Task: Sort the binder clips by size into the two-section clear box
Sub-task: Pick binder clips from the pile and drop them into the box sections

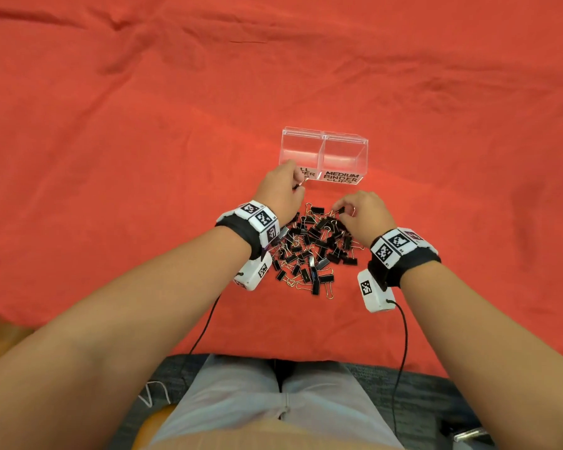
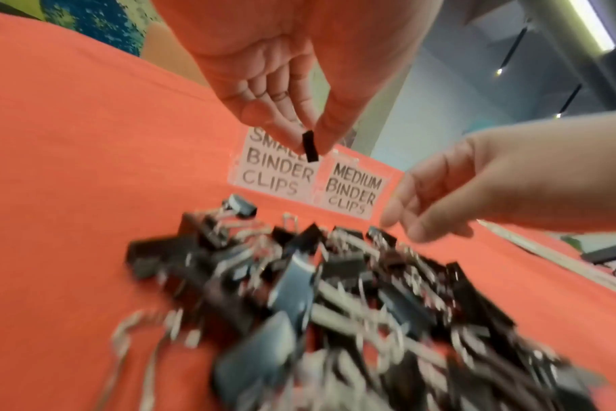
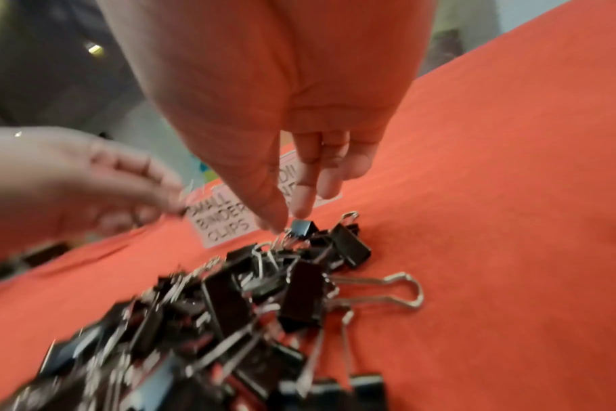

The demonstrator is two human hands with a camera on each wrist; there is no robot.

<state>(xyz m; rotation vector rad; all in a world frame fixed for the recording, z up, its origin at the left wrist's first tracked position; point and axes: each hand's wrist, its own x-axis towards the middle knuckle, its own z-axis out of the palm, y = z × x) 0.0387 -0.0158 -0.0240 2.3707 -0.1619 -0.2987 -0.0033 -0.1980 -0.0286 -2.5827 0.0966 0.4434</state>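
Note:
A clear two-section box [image 1: 323, 135] stands on the red cloth; its left front label reads SMALL BINDER CLIPS [image 2: 277, 172] and its right one MEDIUM BINDER CLIPS [image 1: 341, 178]. Both sections look empty. A pile of black binder clips [image 1: 312, 248] of mixed sizes lies just in front of it. My left hand [image 1: 301, 183] is raised in front of the small section and pinches a small black clip [image 2: 310, 146] between thumb and finger. At the pile's far edge, my right hand [image 1: 340, 209] pinches another small clip [image 3: 302, 228] that still touches the heap.
The red cloth [image 1: 143, 157] covers the whole table, wrinkled at the back. The table's near edge [image 1: 306, 357] is by my lap. Cables hang from both wrist cameras. A large clip with long wire handles [image 3: 380, 289] lies on the pile's right side.

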